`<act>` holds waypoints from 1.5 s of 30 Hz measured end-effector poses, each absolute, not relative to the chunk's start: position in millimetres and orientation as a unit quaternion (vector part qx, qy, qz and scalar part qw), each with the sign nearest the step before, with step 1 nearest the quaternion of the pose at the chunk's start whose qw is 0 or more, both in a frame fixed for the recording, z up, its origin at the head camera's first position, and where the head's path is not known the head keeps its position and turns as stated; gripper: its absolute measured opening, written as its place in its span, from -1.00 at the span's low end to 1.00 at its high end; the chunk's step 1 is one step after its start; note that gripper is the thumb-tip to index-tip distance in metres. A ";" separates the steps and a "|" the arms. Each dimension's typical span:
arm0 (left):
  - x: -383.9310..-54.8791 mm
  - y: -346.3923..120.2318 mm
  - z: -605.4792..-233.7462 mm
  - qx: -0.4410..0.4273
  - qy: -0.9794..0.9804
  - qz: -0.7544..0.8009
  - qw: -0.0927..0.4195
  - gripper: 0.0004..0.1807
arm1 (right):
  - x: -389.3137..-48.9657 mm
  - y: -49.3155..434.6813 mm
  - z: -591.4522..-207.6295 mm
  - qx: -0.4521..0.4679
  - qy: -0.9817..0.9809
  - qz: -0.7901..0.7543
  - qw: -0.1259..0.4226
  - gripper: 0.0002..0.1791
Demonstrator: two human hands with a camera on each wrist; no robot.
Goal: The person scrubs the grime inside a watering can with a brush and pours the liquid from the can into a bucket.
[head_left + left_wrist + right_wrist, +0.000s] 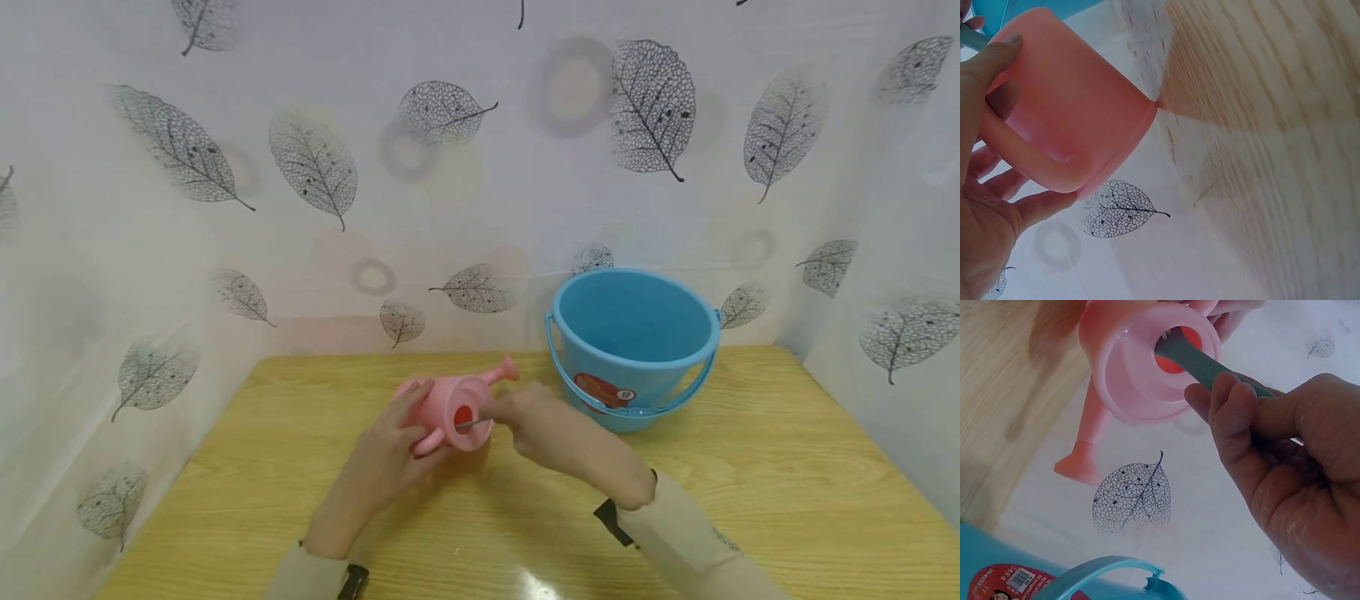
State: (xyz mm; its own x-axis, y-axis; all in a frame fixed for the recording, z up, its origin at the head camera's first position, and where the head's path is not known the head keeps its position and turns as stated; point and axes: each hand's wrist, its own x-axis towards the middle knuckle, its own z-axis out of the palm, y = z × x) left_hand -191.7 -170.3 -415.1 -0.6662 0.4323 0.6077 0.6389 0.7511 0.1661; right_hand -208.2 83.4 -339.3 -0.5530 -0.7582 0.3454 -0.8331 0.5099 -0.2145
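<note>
A pink watering can is tipped on its side above the table, its top opening facing me and its spout pointing right. My left hand grips it at the handle, thumb on the body and fingers around the far side. My right hand pinches the green handle of a slim tool, which looks like a brush with a few white bristles showing. Its head reaches into the round red-edged hole in the can's top. The rest of the head is hidden inside. Whether the can touches the table I cannot tell.
A blue bucket with a red label stands at the back right, its handle hanging toward the front. The wooden table runs up to a white, leaf-printed sheet behind and at both sides.
</note>
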 end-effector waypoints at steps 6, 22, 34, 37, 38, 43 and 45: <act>-192.2 -171.2 -417.2 -0.301 -0.893 -0.182 0.280 -0.63 | -204.4 79.7 -338.5 0.438 -0.881 0.162 0.081 -0.50; -192.1 -171.2 -416.3 -0.295 -0.894 -0.184 0.281 -0.62 | -202.1 64.6 -360.6 0.441 -0.881 0.087 0.150 -0.53; -193.7 -170.7 -414.7 -0.299 -0.892 -0.177 0.289 -0.61 | -202.1 59.8 -376.2 0.443 -0.858 0.026 0.260 -0.49; -193.9 -170.3 -414.4 -0.302 -0.891 -0.177 0.288 -0.61 | -199.9 58.9 -375.3 0.437 -0.864 0.020 0.248 -0.51; -193.9 -170.2 -414.4 -0.303 -0.891 -0.177 0.288 -0.61 | -199.1 58.6 -374.8 0.435 -0.867 0.021 0.240 -0.53; -193.4 -170.9 -415.3 -0.300 -0.891 -0.184 0.286 -0.61 | -197.9 56.7 -367.5 0.425 -0.888 0.077 0.156 -0.66; -193.1 -171.2 -415.7 -0.297 -0.892 -0.187 0.285 -0.60 | -199.5 57.5 -364.1 0.420 -0.893 0.113 0.120 -0.64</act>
State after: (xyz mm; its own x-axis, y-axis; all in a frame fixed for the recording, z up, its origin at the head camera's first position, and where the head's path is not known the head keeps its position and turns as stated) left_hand -193.1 -171.2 -415.7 -0.6619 0.4224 0.6192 0.6358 0.7540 0.1652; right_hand -199.5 57.5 -364.1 -0.6190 -0.7224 0.3084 -0.7763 0.6223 -0.1003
